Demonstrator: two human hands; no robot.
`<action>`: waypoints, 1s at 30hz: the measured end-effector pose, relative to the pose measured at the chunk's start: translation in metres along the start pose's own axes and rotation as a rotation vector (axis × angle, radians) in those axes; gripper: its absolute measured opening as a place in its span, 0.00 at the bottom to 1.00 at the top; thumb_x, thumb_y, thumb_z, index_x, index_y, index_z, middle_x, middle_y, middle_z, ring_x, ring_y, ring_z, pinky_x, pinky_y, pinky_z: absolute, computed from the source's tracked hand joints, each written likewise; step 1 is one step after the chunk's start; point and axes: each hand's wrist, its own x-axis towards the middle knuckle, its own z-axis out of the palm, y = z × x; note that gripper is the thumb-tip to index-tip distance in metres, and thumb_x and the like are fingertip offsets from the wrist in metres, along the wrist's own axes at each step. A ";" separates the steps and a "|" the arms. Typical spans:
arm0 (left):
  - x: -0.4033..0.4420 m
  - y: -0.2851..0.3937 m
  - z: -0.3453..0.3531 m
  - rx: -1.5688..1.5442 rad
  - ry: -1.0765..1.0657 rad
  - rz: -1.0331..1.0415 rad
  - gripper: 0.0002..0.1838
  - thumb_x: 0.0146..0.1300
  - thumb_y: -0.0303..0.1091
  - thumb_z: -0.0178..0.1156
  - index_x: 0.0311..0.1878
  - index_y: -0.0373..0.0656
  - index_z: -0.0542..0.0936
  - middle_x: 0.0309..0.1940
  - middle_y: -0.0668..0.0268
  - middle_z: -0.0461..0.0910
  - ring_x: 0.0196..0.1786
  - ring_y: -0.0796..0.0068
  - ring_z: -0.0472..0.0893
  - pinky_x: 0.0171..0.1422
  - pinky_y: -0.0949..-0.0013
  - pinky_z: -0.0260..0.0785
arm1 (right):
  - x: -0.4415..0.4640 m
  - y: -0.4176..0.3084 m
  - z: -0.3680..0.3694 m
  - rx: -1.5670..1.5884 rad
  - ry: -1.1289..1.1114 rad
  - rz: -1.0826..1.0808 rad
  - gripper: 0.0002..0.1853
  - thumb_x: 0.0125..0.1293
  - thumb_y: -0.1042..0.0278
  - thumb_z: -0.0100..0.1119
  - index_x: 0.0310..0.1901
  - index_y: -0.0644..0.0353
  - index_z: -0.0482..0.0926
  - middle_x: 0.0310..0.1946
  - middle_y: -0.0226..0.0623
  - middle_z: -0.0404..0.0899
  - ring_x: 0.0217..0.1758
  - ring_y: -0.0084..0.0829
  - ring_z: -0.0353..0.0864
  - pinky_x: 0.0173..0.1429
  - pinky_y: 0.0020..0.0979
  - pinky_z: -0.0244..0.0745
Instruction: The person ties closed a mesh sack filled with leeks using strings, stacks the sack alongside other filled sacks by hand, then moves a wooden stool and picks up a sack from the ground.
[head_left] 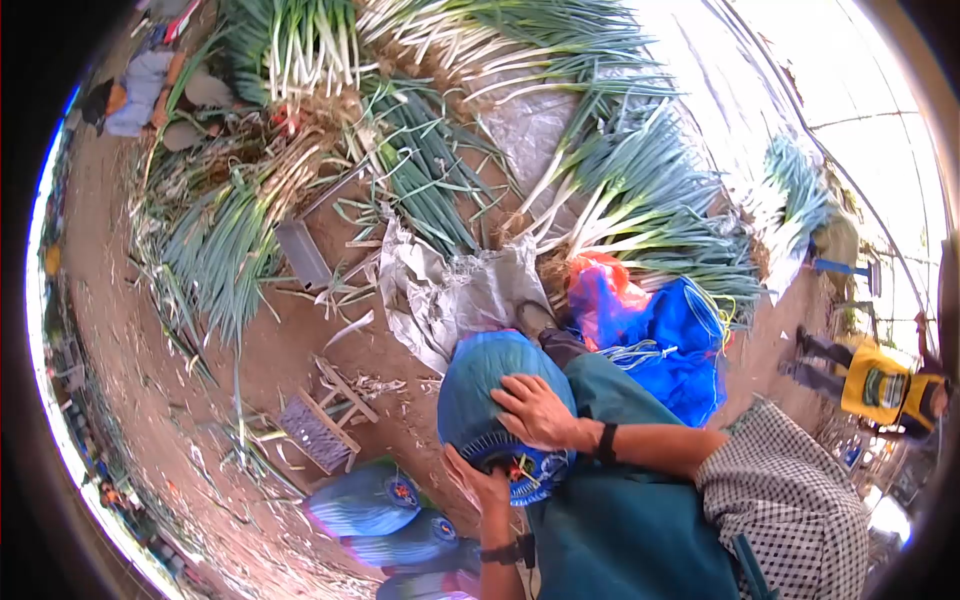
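A tightly filled blue-green mesh sack stands or leans by my leg. Its near end has a blue printed round rim with something red at its centre. My right hand lies on the upper side of the sack, fingers spread, a black band on its wrist. My left hand is at the sack's lower end, fingers along its side and thumb by the rim, seemingly gripping it; the fingertips are partly hidden. What fills the sack is not clear through the mesh.
Several similar sacks lie on the dirt to the left. Piles of long green onions spread ahead. A blue plastic bundle, a crumpled sheet and a low stool are nearby. One person stands right, another far left.
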 end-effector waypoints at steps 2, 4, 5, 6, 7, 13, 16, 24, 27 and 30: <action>-0.020 -0.010 0.009 -0.023 -0.006 -0.026 0.52 0.43 0.27 0.67 0.74 0.33 0.52 0.71 0.36 0.54 0.74 0.34 0.54 0.79 0.42 0.44 | -0.020 -0.002 -0.001 -0.011 -0.033 0.000 0.25 0.65 0.59 0.60 0.61 0.61 0.72 0.62 0.52 0.69 0.67 0.53 0.66 0.70 0.51 0.60; -0.045 -0.022 0.018 -0.032 -0.021 0.004 0.54 0.42 0.28 0.68 0.74 0.34 0.51 0.71 0.36 0.54 0.74 0.33 0.54 0.79 0.40 0.44 | -0.037 -0.002 -0.007 0.018 -0.107 -0.004 0.25 0.64 0.59 0.61 0.61 0.60 0.71 0.62 0.52 0.69 0.67 0.54 0.66 0.69 0.51 0.60; -0.058 -0.026 0.022 -0.038 -0.030 0.021 0.55 0.42 0.28 0.69 0.74 0.34 0.50 0.71 0.36 0.53 0.73 0.32 0.53 0.79 0.39 0.44 | -0.045 -0.003 -0.012 0.030 -0.142 -0.004 0.25 0.63 0.59 0.62 0.60 0.59 0.71 0.61 0.52 0.69 0.66 0.54 0.66 0.68 0.52 0.60; -0.070 -0.028 0.028 -0.001 -0.029 0.011 0.57 0.41 0.31 0.72 0.74 0.34 0.49 0.71 0.37 0.52 0.73 0.32 0.54 0.77 0.36 0.46 | -0.052 -0.003 -0.016 0.040 -0.190 0.009 0.25 0.62 0.59 0.64 0.58 0.60 0.73 0.60 0.50 0.70 0.65 0.54 0.67 0.67 0.51 0.62; -0.081 -0.032 0.034 -0.008 -0.030 -0.011 0.57 0.41 0.32 0.73 0.74 0.35 0.49 0.71 0.37 0.52 0.73 0.32 0.54 0.77 0.36 0.47 | -0.060 0.003 -0.015 0.067 -0.233 0.022 0.24 0.62 0.59 0.64 0.57 0.60 0.74 0.59 0.49 0.70 0.64 0.53 0.67 0.66 0.51 0.63; -0.143 -0.059 0.069 -0.050 0.047 -0.026 0.57 0.41 0.33 0.74 0.73 0.37 0.50 0.70 0.37 0.53 0.72 0.29 0.56 0.73 0.31 0.50 | -0.073 0.027 0.013 0.105 -0.307 0.083 0.13 0.63 0.63 0.65 0.45 0.58 0.78 0.46 0.41 0.75 0.48 0.45 0.73 0.54 0.42 0.70; -0.156 -0.066 0.067 -0.067 -0.015 -0.072 0.58 0.40 0.32 0.75 0.73 0.38 0.50 0.71 0.37 0.52 0.72 0.32 0.55 0.73 0.35 0.52 | -0.075 0.030 0.030 0.069 -0.298 0.038 0.09 0.62 0.65 0.65 0.41 0.58 0.78 0.38 0.38 0.76 0.44 0.43 0.75 0.50 0.42 0.71; -0.200 -0.223 0.083 -1.084 -0.246 -0.780 0.39 0.70 0.59 0.51 0.75 0.44 0.59 0.74 0.57 0.61 0.74 0.57 0.62 0.77 0.50 0.55 | -0.015 0.164 0.093 0.296 -0.448 0.415 0.18 0.75 0.54 0.51 0.45 0.64 0.78 0.37 0.33 0.79 0.41 0.29 0.78 0.47 0.36 0.76; -0.225 -0.257 0.152 -1.588 -0.022 -0.939 0.40 0.72 0.65 0.44 0.77 0.46 0.56 0.72 0.57 0.63 0.73 0.57 0.65 0.75 0.51 0.59 | 0.042 0.165 0.098 0.070 -0.439 0.229 0.23 0.76 0.51 0.49 0.56 0.65 0.74 0.47 0.39 0.80 0.50 0.31 0.79 0.54 0.33 0.76; -0.188 -0.218 0.132 -2.130 -0.087 -0.978 0.39 0.73 0.58 0.50 0.77 0.44 0.56 0.71 0.53 0.64 0.72 0.57 0.65 0.73 0.52 0.63 | 0.030 0.195 0.159 0.124 -0.331 0.247 0.28 0.74 0.48 0.48 0.62 0.65 0.71 0.59 0.47 0.74 0.57 0.40 0.77 0.62 0.38 0.72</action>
